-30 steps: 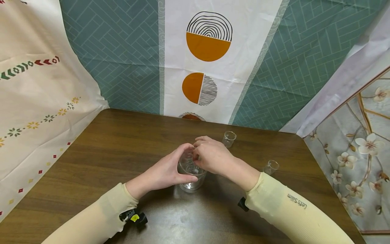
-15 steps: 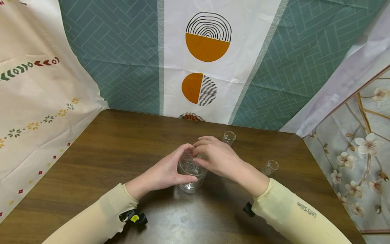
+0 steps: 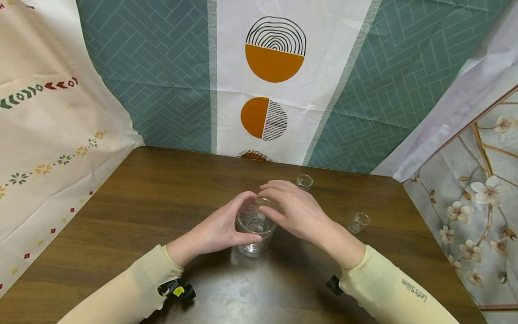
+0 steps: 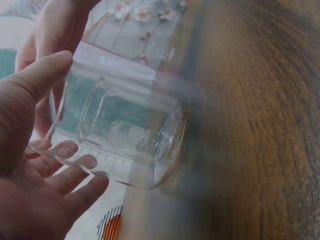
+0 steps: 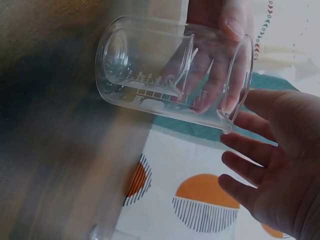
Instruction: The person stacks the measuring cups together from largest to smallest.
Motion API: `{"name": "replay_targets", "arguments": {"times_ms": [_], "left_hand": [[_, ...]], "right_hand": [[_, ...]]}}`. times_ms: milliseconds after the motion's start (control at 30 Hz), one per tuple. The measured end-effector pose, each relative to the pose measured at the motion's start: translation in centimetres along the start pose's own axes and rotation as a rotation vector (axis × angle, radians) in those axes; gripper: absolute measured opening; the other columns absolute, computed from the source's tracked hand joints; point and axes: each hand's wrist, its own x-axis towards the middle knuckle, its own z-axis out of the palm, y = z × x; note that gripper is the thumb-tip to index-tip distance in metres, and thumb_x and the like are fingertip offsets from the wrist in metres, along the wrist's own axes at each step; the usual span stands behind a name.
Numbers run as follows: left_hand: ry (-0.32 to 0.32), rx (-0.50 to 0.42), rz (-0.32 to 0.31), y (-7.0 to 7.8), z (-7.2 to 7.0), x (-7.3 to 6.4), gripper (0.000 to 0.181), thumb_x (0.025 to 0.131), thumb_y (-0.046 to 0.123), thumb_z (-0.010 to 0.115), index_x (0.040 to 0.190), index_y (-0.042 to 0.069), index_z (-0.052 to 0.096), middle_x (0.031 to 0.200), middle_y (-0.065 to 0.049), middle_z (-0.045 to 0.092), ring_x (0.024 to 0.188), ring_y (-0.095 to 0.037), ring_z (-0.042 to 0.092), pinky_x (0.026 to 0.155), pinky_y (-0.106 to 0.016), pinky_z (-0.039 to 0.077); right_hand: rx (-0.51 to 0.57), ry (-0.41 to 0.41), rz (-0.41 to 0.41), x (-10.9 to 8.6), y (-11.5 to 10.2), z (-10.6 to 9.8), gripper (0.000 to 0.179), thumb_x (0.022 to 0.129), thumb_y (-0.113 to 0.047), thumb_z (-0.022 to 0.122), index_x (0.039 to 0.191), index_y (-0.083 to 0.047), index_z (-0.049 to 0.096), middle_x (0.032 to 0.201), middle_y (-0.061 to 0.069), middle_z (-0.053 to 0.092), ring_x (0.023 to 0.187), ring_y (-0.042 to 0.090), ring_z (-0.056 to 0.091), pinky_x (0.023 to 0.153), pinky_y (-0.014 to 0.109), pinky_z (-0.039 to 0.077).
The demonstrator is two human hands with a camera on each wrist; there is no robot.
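Observation:
A large clear glass beaker (image 3: 252, 250) stands upright on the table, with a smaller beaker (image 5: 145, 55) nested inside it. My left hand (image 3: 214, 227) holds the large beaker around its upper part, thumb on the near side and fingers on the far side. In the left wrist view the small beaker (image 4: 125, 120) sits down in the large one, and printed volume marks show. At the right of the rim hovers my right hand (image 3: 297, 209), its fingers spread and loosely bent around nothing. The right wrist view shows its fingertips close to the rim; contact is hard to tell.
Two other small glass beakers stand on the wooden table (image 3: 182, 180): one beaker (image 3: 305, 181) behind my right hand, another beaker (image 3: 359, 222) farther right. Patterned cloths (image 3: 174, 90) hang behind and at both sides of the table.
My right hand has let go of the small beaker inside the large one, opened its fingers and drawn slightly right and up. The left hand keeps its hold.

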Motion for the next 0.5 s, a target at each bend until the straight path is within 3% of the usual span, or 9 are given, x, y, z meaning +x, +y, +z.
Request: {"name": "replay_targets", "arguments": {"times_ms": [233,500], "left_hand": [[0.007,-0.001,0.009,-0.1,0.1,0.1,0.092,0.089,0.039,0.096,0.158,0.012,0.042,0.148,-0.006,0.060,0.132,-0.023,0.062,0.112,-0.051,0.051],[0.006,0.005,0.024,-0.1,0.2,0.1,0.091,0.089,0.038,0.096,0.157,0.013,0.042,0.147,-0.005,0.061,0.132,-0.022,0.062,0.111,-0.050,0.052]], "right_hand": [[0.003,0.047,0.002,-0.8,0.3,-0.1,0.044,0.105,-0.041,0.078,0.140,-0.014,0.074,0.154,0.003,0.065,0.154,0.025,0.049,0.120,0.053,0.046],[-0.026,0.064,0.029,-1.5,0.7,0.0,0.066,0.106,-0.049,0.073,0.159,-0.012,0.058,0.168,0.004,0.051,0.164,0.026,0.032,0.127,0.055,0.035]]}}
